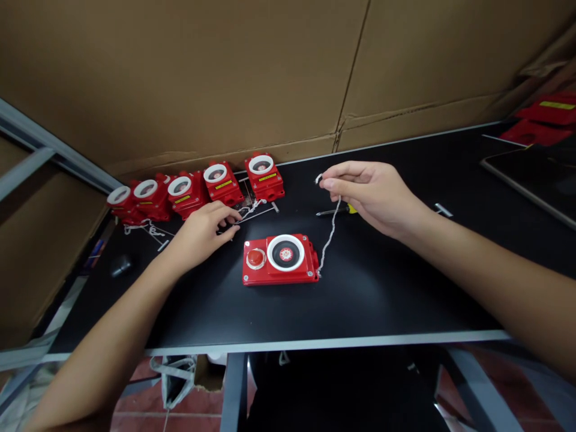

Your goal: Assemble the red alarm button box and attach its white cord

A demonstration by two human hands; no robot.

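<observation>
A red alarm box (279,260) with a red button and a white-ringed round dial lies flat on the black table (382,288). A thin white string (330,231) runs up from the box's right side. My right hand (371,195) pinches the string's upper end above the table. My left hand (202,231) rests on the table to the box's left, its fingers closed on a small metal pin among a pile of pins and strings (252,210).
A row of several red boxes (189,189) with white rings stands at the back left. A yellow-handled screwdriver (335,210) lies behind my right hand. Cardboard sheets (270,72) wall the back. More red parts (544,117) and a tray sit far right.
</observation>
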